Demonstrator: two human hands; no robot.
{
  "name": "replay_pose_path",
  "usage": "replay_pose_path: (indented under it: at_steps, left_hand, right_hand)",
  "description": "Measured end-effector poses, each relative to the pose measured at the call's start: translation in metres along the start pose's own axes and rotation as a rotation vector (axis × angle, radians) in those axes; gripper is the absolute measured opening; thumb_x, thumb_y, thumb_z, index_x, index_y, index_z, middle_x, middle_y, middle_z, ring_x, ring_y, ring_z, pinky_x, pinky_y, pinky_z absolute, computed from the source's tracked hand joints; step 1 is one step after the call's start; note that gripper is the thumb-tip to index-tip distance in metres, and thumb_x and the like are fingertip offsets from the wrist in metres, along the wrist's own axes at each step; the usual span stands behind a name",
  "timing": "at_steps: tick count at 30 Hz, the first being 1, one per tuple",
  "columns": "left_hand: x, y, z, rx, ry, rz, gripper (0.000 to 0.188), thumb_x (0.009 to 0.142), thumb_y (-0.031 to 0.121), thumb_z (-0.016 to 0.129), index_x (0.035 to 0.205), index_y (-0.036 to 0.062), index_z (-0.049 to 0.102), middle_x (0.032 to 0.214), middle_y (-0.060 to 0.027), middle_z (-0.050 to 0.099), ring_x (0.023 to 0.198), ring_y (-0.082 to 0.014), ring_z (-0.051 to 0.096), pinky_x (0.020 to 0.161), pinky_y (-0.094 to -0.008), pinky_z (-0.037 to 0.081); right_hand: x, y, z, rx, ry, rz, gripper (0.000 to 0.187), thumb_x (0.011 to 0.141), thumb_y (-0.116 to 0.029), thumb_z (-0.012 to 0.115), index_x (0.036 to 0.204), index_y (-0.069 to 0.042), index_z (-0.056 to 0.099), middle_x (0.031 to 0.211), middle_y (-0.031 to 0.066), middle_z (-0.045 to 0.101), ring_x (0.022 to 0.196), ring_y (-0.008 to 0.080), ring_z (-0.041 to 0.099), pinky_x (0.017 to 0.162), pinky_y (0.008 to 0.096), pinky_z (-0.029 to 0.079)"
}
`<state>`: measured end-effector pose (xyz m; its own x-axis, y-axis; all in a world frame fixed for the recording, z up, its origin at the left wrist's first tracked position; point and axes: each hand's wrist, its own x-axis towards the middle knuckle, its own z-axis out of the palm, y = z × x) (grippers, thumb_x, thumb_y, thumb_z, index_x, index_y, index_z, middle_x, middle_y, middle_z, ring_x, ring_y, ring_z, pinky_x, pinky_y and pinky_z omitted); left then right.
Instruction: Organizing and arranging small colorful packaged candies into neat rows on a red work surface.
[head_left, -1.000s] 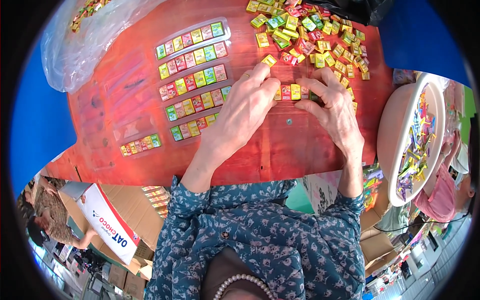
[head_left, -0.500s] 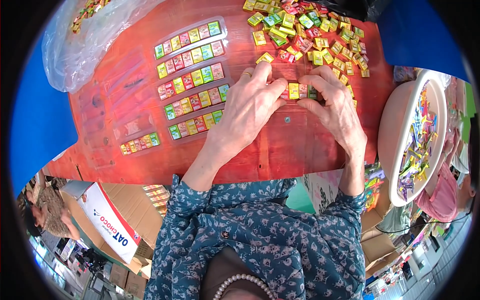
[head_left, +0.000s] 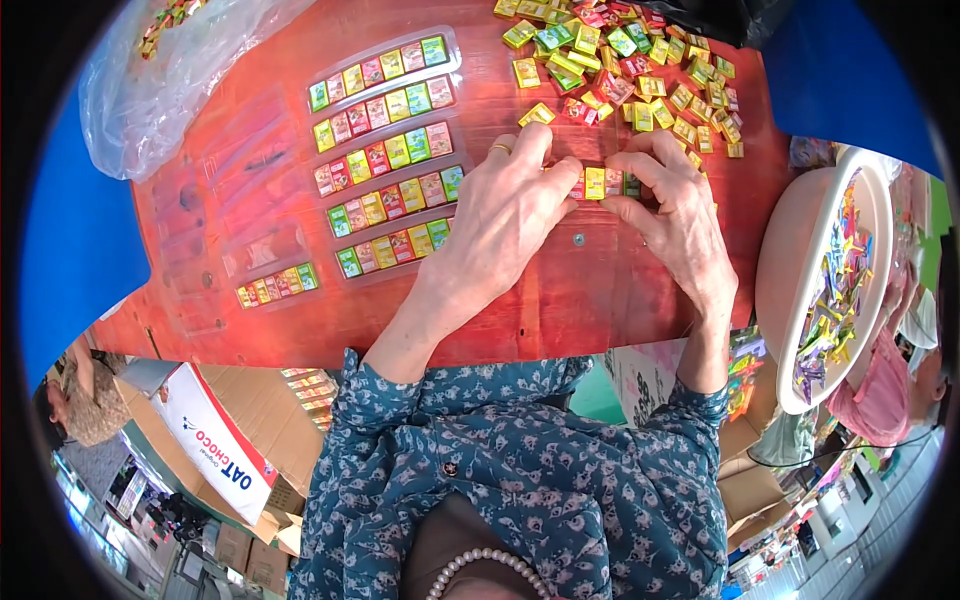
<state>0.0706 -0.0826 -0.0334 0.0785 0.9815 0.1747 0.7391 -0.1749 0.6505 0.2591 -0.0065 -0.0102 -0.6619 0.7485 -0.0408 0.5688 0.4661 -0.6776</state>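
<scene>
Between my two hands on the red table lies a short row of small coloured boxes [head_left: 595, 184], red, yellow and green. My left hand [head_left: 505, 205] pinches the row's left end with thumb and bent fingers. At the other end my right hand [head_left: 668, 195] grips the row, its fingertips covering the last boxes. To the left of my left hand, clear plastic trays [head_left: 390, 195] lie one above another, each filled with a row of the same small boxes. Beyond my hands spreads a loose heap of such boxes [head_left: 640, 60].
A smaller filled tray [head_left: 277, 286] lies at the table's left, near faint clear empty trays [head_left: 262, 195]. A clear plastic bag [head_left: 165, 105] rests at the far left. At right stands a pale basin [head_left: 790, 270] of colourful wrapped pieces. A cardboard box [head_left: 260, 400] sits below the front edge.
Both hands stay on the row of boxes, with only a very slight shift to the right. The view has moved a little; the trays and heap look unchanged.
</scene>
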Motion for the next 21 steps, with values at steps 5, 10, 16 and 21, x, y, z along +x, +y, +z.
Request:
replay_pose_path:
  at_steps: [5, 10, 16, 21]
  left_hand:
    - [0.0, -0.001, 0.0, 0.014, 0.008, 0.007, 0.018, 0.074, 0.007, 0.075, 0.088, 0.0008, 0.066, 0.098, -0.0138, 0.052, 0.092, -0.0306, 0.061, 0.074, -0.0414, 0.057]
    - [0.0, -0.001, 0.001, 0.044, 0.009, 0.011, 0.018, 0.073, 0.006, 0.075, 0.086, -0.0002, 0.065, 0.097, -0.0138, 0.051, 0.09, -0.0297, 0.061, 0.072, -0.0412, 0.057]
    - [-0.001, -0.001, 0.001, 0.01, -0.009, -0.031, 0.033, 0.072, 0.004, 0.08, 0.103, 0.0025, 0.068, 0.1, -0.0115, 0.053, 0.09, -0.0293, 0.061, 0.076, -0.0418, 0.054]
    - [-0.002, -0.002, 0.002, 0.012, -0.012, -0.041, 0.033, 0.072, 0.005, 0.08, 0.103, 0.0026, 0.068, 0.101, -0.0115, 0.053, 0.09, -0.029, 0.061, 0.076, -0.0416, 0.054]
  right_hand:
    - [-0.003, -0.012, -0.014, 0.063, 0.01, 0.062, 0.029, 0.078, -0.002, 0.075, 0.104, 0.001, 0.065, 0.105, 0.0141, 0.06, 0.086, 0.031, 0.065, 0.073, 0.0372, 0.052]
    - [-0.013, -0.001, -0.02, 0.017, 0.127, 0.216, 0.028, 0.077, 0.004, 0.072, 0.103, 0.002, 0.065, 0.097, 0.0121, 0.061, 0.083, 0.0292, 0.065, 0.071, 0.0365, 0.052]
    - [-0.01, 0.001, -0.011, -0.012, 0.044, 0.137, 0.03, 0.076, 0.005, 0.072, 0.104, 0.002, 0.064, 0.096, 0.0139, 0.059, 0.081, 0.0311, 0.063, 0.072, 0.0389, 0.05]
    - [-0.009, 0.001, -0.013, 0.016, 0.014, 0.117, 0.032, 0.076, 0.005, 0.072, 0.107, 0.002, 0.064, 0.095, 0.0134, 0.059, 0.081, 0.0299, 0.063, 0.072, 0.0381, 0.051]
